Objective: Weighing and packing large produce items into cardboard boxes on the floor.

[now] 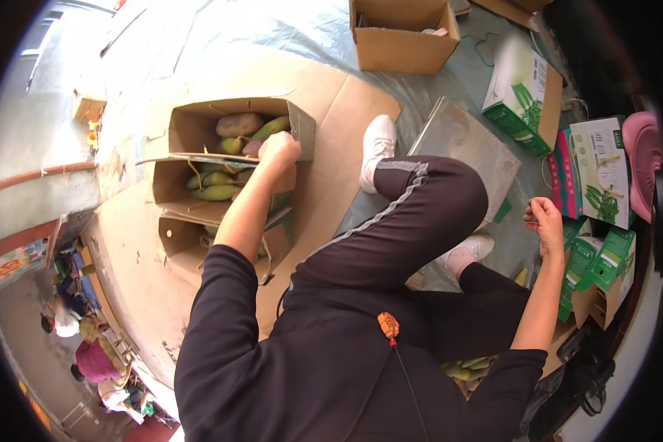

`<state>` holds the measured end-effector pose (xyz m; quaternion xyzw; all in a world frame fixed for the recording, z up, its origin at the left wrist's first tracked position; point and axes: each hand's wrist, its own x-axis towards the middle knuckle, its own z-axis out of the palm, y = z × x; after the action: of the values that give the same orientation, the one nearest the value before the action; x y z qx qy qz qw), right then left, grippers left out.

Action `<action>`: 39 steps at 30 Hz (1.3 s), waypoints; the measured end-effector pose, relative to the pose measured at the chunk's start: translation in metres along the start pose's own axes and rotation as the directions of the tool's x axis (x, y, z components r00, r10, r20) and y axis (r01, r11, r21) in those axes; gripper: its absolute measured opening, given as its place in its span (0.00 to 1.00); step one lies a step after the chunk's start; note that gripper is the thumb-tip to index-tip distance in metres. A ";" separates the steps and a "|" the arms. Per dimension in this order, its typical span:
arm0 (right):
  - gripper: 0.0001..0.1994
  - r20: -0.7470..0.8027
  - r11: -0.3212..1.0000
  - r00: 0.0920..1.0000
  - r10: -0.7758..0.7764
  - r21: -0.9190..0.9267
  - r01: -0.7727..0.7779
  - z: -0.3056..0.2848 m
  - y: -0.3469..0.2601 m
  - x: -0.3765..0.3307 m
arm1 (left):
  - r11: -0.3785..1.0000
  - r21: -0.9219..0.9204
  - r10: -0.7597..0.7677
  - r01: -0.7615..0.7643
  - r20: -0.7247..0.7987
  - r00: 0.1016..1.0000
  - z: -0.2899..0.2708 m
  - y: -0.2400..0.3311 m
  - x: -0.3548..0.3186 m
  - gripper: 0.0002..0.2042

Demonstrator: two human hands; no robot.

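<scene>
My left hand [280,152] is closed at the right end of the farthest of three open cardboard boxes; its fingertips and what they grip are hidden. In that cardboard box [302,131] lie a pinkish-brown tuber [239,124] and long green vegetables [271,128]. A pinkish piece [253,149] shows right beside the hand. The middle box holds more green vegetables [215,193]; my forearm partly covers the nearest box [188,239]. Raised on the right, my right hand [544,222] has its fingers curled in, with nothing visible in them.
Flattened cardboard [331,158] lies under the boxes. An open carton [407,50] stands at the far side. Green-and-white cartons [519,99] and a pink plastic item [641,162] crowd the right. More green vegetables [471,366] show beside my body. People [99,361] are at the lower left.
</scene>
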<state>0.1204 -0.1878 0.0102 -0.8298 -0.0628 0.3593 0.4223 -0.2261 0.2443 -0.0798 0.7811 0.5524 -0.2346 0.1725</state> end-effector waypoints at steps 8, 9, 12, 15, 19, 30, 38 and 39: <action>0.09 0.009 0.997 0.998 0.065 0.027 -0.066 -0.001 0.034 -0.004 | 0.998 0.043 0.043 -0.040 -0.055 0.998 0.007 -0.028 -0.027 0.19; 0.10 -0.002 0.997 0.997 0.075 0.019 -0.075 -0.004 0.039 -0.004 | 0.997 0.045 0.065 -0.062 -0.067 0.996 0.008 -0.030 -0.030 0.20; 0.10 0.011 0.997 0.998 0.069 0.022 -0.070 -0.007 0.046 -0.005 | 0.998 0.019 0.057 -0.056 -0.088 0.994 0.008 -0.033 -0.033 0.20; 0.11 0.047 0.999 0.998 0.051 -0.008 -0.050 0.000 0.041 -0.004 | 0.997 0.020 0.077 -0.076 -0.069 0.995 0.009 -0.029 -0.033 0.22; 0.11 0.069 0.999 0.997 0.032 -0.006 -0.032 0.008 0.034 0.000 | 0.957 0.081 0.270 -0.278 -0.593 0.758 0.032 -0.022 -0.050 0.22; 0.13 0.132 0.998 0.991 0.012 -0.064 -0.004 0.020 0.032 0.009 | 0.914 -0.381 0.252 -0.138 0.269 0.930 0.245 -0.104 -0.091 0.38; 0.13 0.076 0.996 0.996 0.052 -0.071 -0.047 0.014 0.034 0.002 | 0.909 -0.392 0.021 0.141 0.381 0.924 0.255 -0.151 -0.102 0.48; 0.14 0.077 0.996 0.996 0.054 -0.076 -0.049 0.013 0.034 0.001 | 0.897 -0.408 0.018 0.171 0.418 0.908 0.255 -0.159 -0.107 0.47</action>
<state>0.1061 -0.2007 -0.0210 -0.8315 -0.0713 0.3999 0.3790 -0.4508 0.0783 -0.2339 0.6326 0.5728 -0.2709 0.4454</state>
